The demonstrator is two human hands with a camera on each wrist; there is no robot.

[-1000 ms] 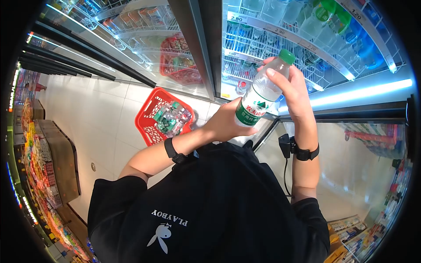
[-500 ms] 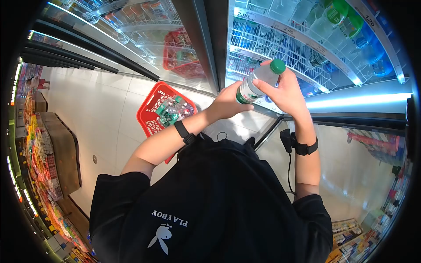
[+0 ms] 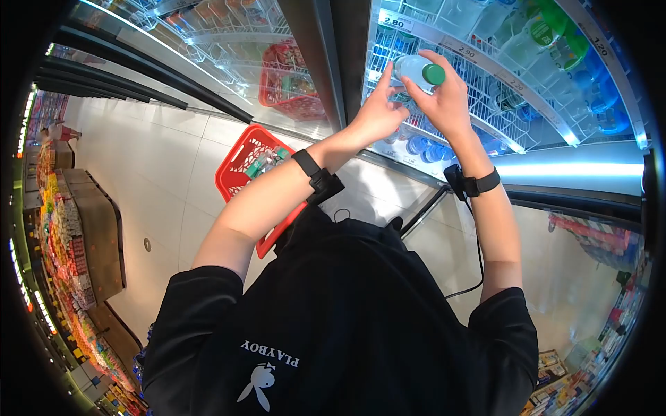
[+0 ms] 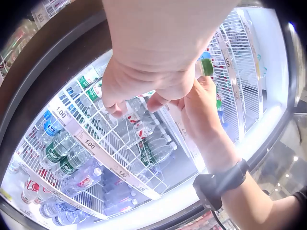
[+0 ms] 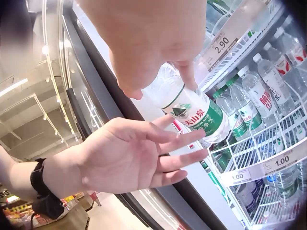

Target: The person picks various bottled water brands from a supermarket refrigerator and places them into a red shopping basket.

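1. Right hand [image 3: 447, 104] grips the water bottle [image 3: 415, 69] near its green cap [image 3: 433, 74], fingers curled round it. It has gone from upright at chest height to tipped over, up at the cooler shelf [image 3: 479, 59].
2. Left hand [image 3: 378, 111] has let go of the label end: fingers straight and spread, tips just brushing the bottle's base end.
3. Reads as shelving, nearly at the rack.
4. Count: one bottle in hand, two hands, one red basket [image 3: 239, 173] on the floor, several bottles inside; shelf stock too crowded to count.
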